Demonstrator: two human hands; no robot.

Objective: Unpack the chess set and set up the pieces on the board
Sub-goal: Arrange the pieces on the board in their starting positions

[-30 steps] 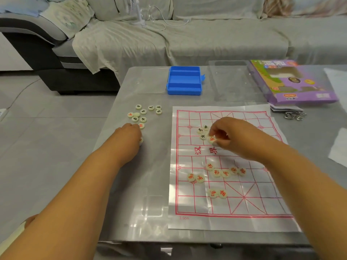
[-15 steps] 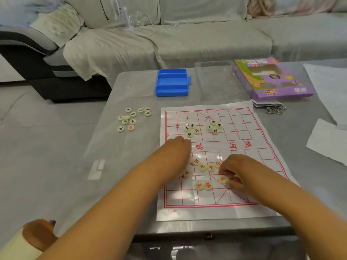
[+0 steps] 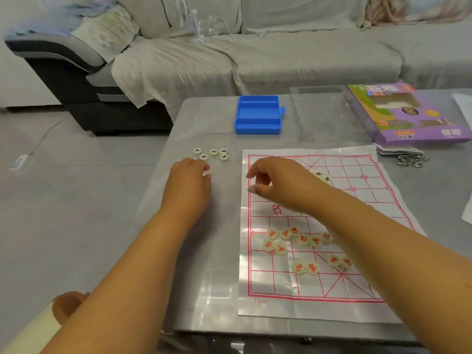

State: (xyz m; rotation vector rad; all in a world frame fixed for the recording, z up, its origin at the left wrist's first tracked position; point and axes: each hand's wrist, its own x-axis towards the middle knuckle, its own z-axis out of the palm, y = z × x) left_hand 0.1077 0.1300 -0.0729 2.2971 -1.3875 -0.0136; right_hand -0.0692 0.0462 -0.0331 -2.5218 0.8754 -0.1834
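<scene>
The paper chess board (image 3: 357,297) lies flat on the grey table (image 3: 204,264), toward its right half, near edge close to the table's near edge. It is a red-lined Chinese chess grid; small red print reading about "3.0cm" sits under its near-left corner, and a red character shows at the river line, partly hidden by the right forearm.

A cluster of red-marked pieces (image 3: 293,238) rests on the board's near half, some touching each other; the characters are too blurred to read surely. Two black-marked pieces (image 3: 323,176) peek out beyond the right wrist. Off the board, a group of black-marked pieces (image 3: 213,154) lies on the bare table near the board's far-left corner.

The left hand (image 3: 190,185) is curled over the table just nearer than that group, fingertips pinched on something pale; whether it is a piece I cannot tell. The right hand (image 3: 275,185) hovers over the board's far-left part, fingers loosely bent and apart, holding nothing that shows.

At the far edge sit a blue tray (image 3: 257,114), a clear plastic lid (image 3: 319,108) and a purple box (image 3: 413,116) with an orange label, unreadable. Metal rings (image 3: 412,160) lie beside the board's far-right corner. The table's left strip is open.
</scene>
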